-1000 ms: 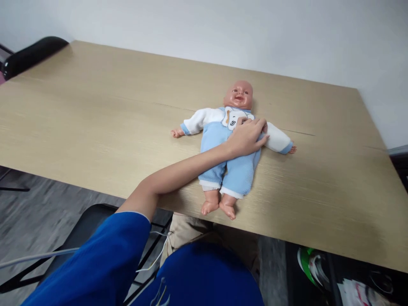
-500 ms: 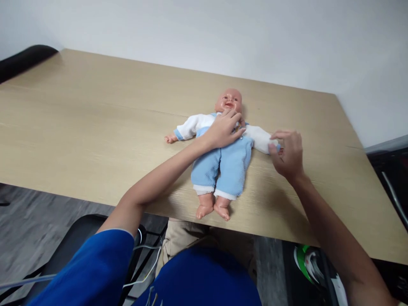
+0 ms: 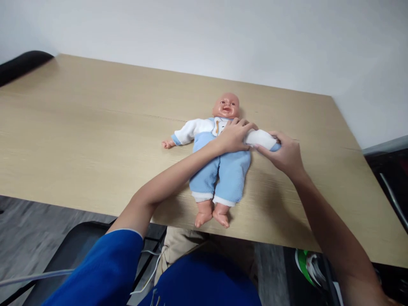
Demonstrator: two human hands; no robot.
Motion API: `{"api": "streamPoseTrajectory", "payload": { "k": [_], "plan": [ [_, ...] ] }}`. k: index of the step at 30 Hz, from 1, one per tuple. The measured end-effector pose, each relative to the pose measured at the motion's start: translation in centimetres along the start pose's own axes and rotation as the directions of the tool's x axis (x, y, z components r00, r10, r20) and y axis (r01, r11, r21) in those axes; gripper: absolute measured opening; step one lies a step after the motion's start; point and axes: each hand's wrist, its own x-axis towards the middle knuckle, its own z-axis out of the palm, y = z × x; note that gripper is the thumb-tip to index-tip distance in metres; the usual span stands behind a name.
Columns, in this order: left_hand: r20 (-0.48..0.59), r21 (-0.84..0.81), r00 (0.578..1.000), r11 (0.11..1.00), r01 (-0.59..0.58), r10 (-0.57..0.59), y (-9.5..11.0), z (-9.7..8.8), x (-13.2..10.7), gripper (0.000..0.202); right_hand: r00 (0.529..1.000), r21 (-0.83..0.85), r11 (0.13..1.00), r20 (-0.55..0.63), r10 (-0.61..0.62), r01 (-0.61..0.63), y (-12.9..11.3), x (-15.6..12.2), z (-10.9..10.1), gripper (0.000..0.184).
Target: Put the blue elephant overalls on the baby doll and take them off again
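A baby doll (image 3: 235,176) in a light-blue and white fleece outfit lies on its back on the table, head away from me and bare feet near the front edge. Across its chest lies my left hand (image 3: 236,135), fingers and thumb closed round the upper end of the white sleeve at the shoulder. My right hand (image 3: 285,152) wraps the blue cuff end of that same sleeve (image 3: 260,139), hiding the doll's hand there. The doll's other arm (image 3: 188,131) stretches out to the left, untouched. Part of the chest print shows beside my left hand.
The wooden table (image 3: 95,148) reaches back to a white wall (image 3: 204,38). A black chair (image 3: 83,250) stands below at left, with a pale cable (image 3: 38,276) near it. Dark equipment (image 3: 390,178) is at the right edge. A green-and-white round item (image 3: 307,267) sits under the table's front.
My right hand has closed round the cuff end of the sleeve. My left hand has slid from the chest toward the shoulder, uncovering part of the print.
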Motion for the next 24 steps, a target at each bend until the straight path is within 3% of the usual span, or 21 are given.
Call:
{"api": "streamPoseTrajectory", "payload": {
  "k": [3, 7, 9, 12, 14, 17, 22, 24],
  "plan": [
    [-0.064, -0.03, 0.997, 0.999, -0.038, 0.036, -0.1, 0.2, -0.6, 0.057, 0.991, 0.235, 0.968, 0.117, 0.067, -0.094, -2.2, 0.3, -1.0, 0.068],
    [-0.148, -0.117, 0.988, 0.991, -0.064, 0.046, -0.9, 0.1, -1.4, 0.058, 0.975, 0.513, 0.831, 0.161, 0.151, -0.213, -0.7, 0.6, 0.2, 0.074],
    [-0.197, -0.191, 0.98, 0.981, -0.041, 0.002, -1.6, 0.2, -1.6, 0.061, 0.969, 0.519, 0.819, 0.169, 0.18, -0.243, 0.7, 0.3, 1.8, 0.069],
    [-0.276, -0.367, 0.955, 0.93, -0.005, -0.104, -2.9, 0.4, -1.7, 0.066, 0.937, 0.473, 0.841, 0.334, 0.105, -0.263, 1.5, -0.8, 4.3, 0.073],
    [-0.306, -0.503, 0.929, 0.864, 0.027, -0.208, -3.7, 0.4, -2.0, 0.062, 0.9, 0.474, 0.847, 0.437, 0.012, -0.242, 0.7, -1.6, 5.5, 0.074],
    [-0.317, -0.67, 0.876, 0.739, 0.065, -0.364, -4.6, -0.4, -2.7, 0.055, 0.89, 0.519, 0.83, 0.451, -0.062, -0.205, -1.6, -2.1, 6.6, 0.068],
    [-0.354, -0.828, 0.774, 0.561, 0.002, -0.525, -5.5, -2.9, -4.0, 0.07, 0.912, 0.645, 0.713, 0.41, -0.02, -0.274, -4.9, -0.4, 9.0, 0.06],
    [-0.344, -0.857, 0.741, 0.516, 0.003, -0.576, -6.1, -3.6, -4.5, 0.086, 0.914, 0.693, 0.663, 0.405, -0.033, -0.283, -5.9, 0.9, 10.4, 0.062]
  ]
}}
